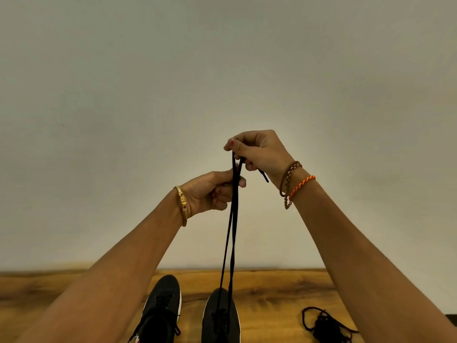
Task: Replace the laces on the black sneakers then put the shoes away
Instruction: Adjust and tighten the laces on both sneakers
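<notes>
Your wooden table (272, 293) meets a plain wall. Above the right sneaker (220, 315), your right hand (259, 152) and left hand (210, 191) pinch its two lace (231, 231) strands taut. The sneaker's heel is cut off.

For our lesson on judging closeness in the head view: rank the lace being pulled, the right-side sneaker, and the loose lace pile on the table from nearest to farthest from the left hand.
1. Lace being pulled: pinched in the left hand, in the middle.
2. Right-side sneaker: below, on the table.
3. Loose lace pile: far lower right on the table.
</notes>
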